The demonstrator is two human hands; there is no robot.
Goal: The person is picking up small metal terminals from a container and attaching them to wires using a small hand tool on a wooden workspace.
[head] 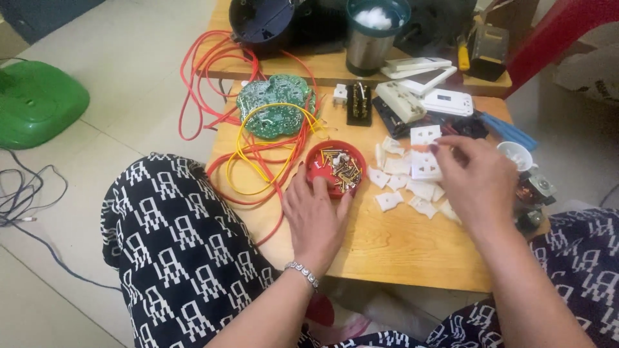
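My left hand (316,216) rests on the low wooden table (387,248), fingers spread, its fingertips touching the near rim of a small red bowl (314,161) filled with brass screws and metal bits. My right hand (476,180) hovers over a pile of white plastic socket pieces (405,190), its fingers on a white socket faceplate (425,153) with several slots. Whether the hand grips the plate or only touches it is unclear.
A green circuit board (274,113) with yellow and red wires (213,84) lies at the table's left. Further back stand a steel cup (369,38), a dark round housing (263,22), white switch plates (425,84) and a black terminal block (359,103). A green object (35,103) sits on the floor.
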